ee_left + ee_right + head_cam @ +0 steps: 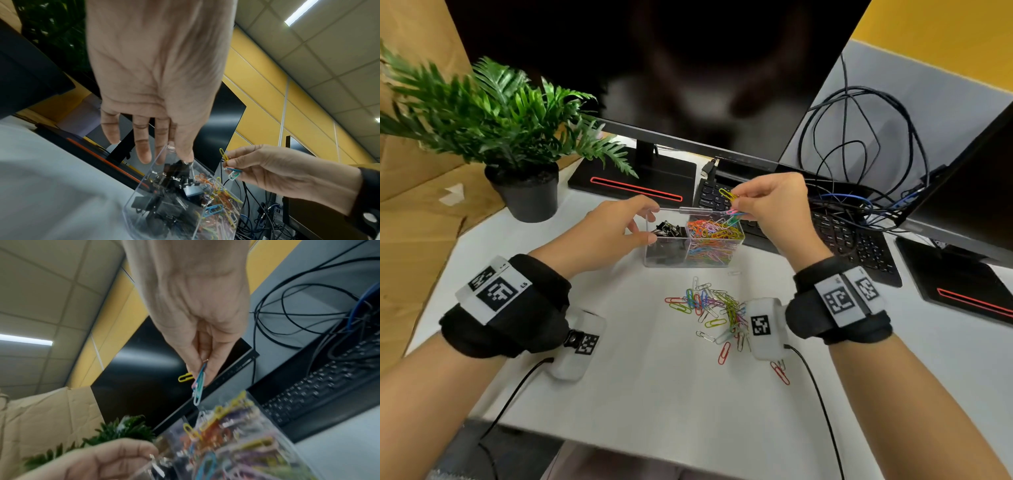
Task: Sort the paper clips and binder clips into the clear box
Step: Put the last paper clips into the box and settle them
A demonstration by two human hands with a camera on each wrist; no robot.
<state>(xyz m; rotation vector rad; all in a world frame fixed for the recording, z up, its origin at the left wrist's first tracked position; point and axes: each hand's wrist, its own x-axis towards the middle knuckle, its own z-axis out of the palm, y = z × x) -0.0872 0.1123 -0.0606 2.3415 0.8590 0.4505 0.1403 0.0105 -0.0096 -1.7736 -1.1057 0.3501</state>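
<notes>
A clear box [650, 253] stands on the white table with two compartments. Black binder clips [667, 229] fill its left one and coloured paper clips [714, 233] its right one. My left hand [650, 224] holds the box's left end, thumb on the near wall and fingers over the far rim; the left wrist view shows the thumb tip [185, 154] on the rim. My right hand [739, 205] hovers over the right compartment and pinches a few paper clips [198, 386], one yellow, the others blue, green and pink. A loose pile of paper clips [712, 308] lies nearer me.
A potted plant [527, 195] stands at the left. A monitor stand [633, 178] and a black keyboard [842, 236] lie just behind the box, with tangled cables [859, 144] at the right. A second monitor base [962, 287] sits at the far right.
</notes>
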